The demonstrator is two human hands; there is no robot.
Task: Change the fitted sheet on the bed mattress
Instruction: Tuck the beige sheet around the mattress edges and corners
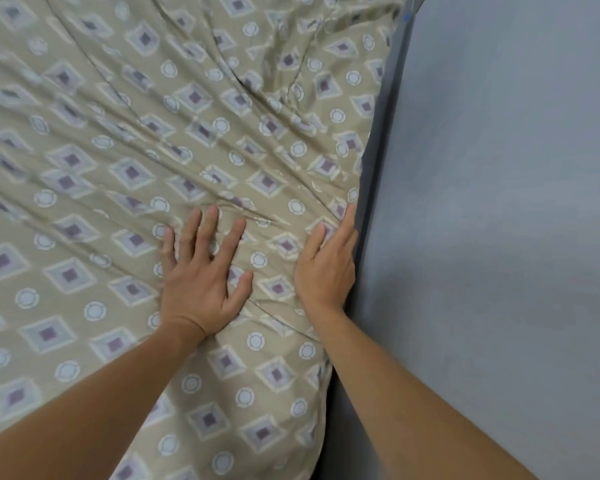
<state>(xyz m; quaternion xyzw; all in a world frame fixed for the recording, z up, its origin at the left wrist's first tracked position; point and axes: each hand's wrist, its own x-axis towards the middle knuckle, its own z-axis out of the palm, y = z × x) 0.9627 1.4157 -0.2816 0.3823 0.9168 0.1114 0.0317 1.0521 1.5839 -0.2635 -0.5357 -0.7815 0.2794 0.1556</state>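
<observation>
A beige fitted sheet printed with purple diamonds and pale rings covers the mattress, filling the left and middle of the head view. It is wrinkled, with creases fanning out from the right edge. My left hand lies flat on the sheet with fingers spread. My right hand presses with straight fingers along the sheet's right edge, where the mattress meets the wall. Its fingertips reach into the narrow gap there. The mattress itself is hidden under the sheet.
A plain grey-blue wall rises directly along the right side of the bed. A dark narrow gap runs between mattress edge and wall. The sheet bunches into deeper folds at the far right corner.
</observation>
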